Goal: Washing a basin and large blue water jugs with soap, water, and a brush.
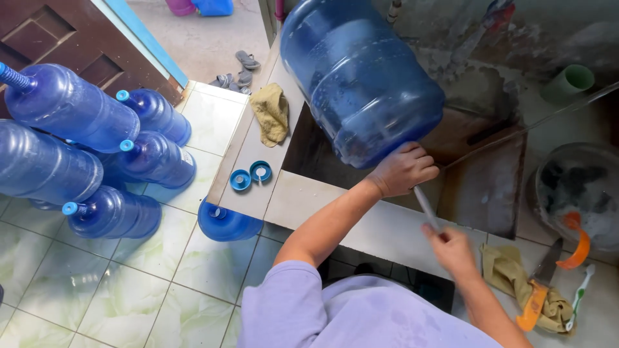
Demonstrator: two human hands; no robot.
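A single camera sits on the person's head and looks steeply down, close over the tiled basin edge (361,225). The lavender shirt (335,309) fills the bottom of the frame. The view reaches left across the tiled floor (129,283) and up to a doorway at the top.

Five blue jugs (97,148) lay stacked on the tiled floor at left; another (225,222) stood near the counter. Two blue caps (250,175) and a yellow rag (271,113) sat on the counter. Far right stood a green cup (567,82); near right lay a knife (540,283) and toothbrush (579,296).
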